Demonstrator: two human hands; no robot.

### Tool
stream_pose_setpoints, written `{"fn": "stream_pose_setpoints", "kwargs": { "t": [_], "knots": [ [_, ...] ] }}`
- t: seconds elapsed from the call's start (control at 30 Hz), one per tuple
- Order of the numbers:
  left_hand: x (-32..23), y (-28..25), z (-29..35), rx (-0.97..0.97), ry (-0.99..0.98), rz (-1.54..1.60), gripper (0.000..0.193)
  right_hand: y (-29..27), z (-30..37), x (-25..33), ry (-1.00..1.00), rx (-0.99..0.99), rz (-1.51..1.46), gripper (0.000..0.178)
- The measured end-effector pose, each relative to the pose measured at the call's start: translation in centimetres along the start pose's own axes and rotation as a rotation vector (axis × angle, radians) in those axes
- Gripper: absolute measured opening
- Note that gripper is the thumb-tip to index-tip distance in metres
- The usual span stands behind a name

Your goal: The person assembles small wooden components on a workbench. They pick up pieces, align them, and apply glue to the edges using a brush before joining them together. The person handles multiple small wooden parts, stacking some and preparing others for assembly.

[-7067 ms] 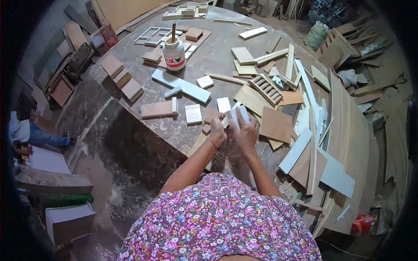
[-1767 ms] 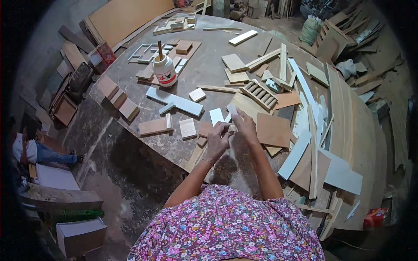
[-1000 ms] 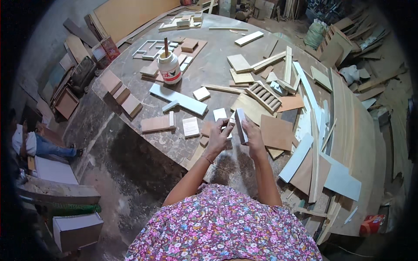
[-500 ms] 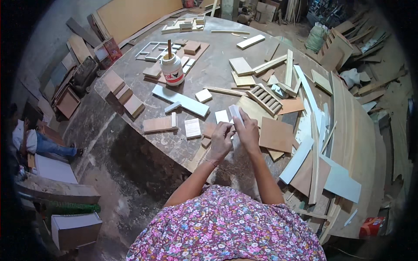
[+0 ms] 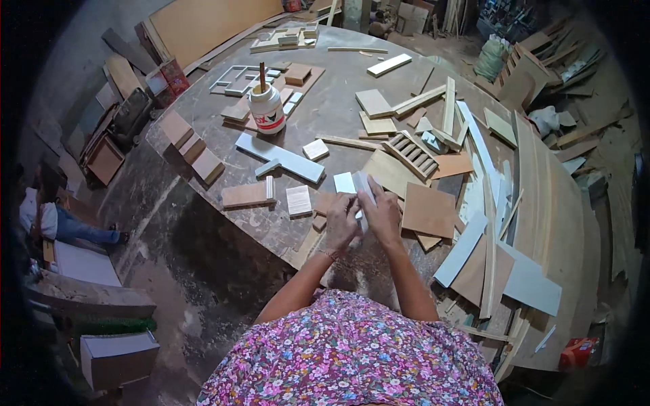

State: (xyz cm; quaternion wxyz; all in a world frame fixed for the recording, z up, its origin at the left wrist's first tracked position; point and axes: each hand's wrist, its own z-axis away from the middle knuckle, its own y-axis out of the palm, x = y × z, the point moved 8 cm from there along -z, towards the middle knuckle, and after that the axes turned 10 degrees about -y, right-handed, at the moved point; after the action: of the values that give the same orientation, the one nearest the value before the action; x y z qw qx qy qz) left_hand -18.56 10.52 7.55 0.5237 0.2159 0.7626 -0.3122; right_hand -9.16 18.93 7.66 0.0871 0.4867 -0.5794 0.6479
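Note:
A small white-faced wood block (image 5: 361, 181) stands up between my hands over the near part of the table. My right hand (image 5: 382, 216) is closed round its right side, with the fingers along its edge. My left hand (image 5: 342, 224) has its fingers bent in a pinch against the lower left of the block; the fingertips partly hide the contact. Just beyond them lies a white square piece (image 5: 344, 182). Another pale square (image 5: 298, 201) and a brown block with a ridged end (image 5: 248, 193) lie to the left. A brown square board (image 5: 429, 210) is right of my right hand.
A white glue bottle (image 5: 267, 111) with a stick in it stands at the left back. Near it lie a white strip (image 5: 281, 157) and a white frame (image 5: 240, 80). A slatted wooden piece (image 5: 411, 155) and several offcuts crowd the right. A person (image 5: 74, 224) sits at far left.
The block in my hands has turned slightly and dropped a little lower. My left fingers have shifted closer to it. The things on the table have stayed put.

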Motion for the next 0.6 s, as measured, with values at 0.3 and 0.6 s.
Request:
{"fn": "stream_pose_setpoints", "kwargs": {
  "t": [0.3, 0.6],
  "knots": [
    [0.3, 0.5, 0.2, 0.101, -0.032, -0.018, 0.013, 0.2, -0.2, -0.6, 0.100, 0.029, -0.032, 0.053],
    [2.5, -1.5, -0.6, -0.078, -0.047, -0.073, 0.013, 0.9, 4.1, 1.8, -0.019, 0.039, 0.042, 0.053]
  ]
}}
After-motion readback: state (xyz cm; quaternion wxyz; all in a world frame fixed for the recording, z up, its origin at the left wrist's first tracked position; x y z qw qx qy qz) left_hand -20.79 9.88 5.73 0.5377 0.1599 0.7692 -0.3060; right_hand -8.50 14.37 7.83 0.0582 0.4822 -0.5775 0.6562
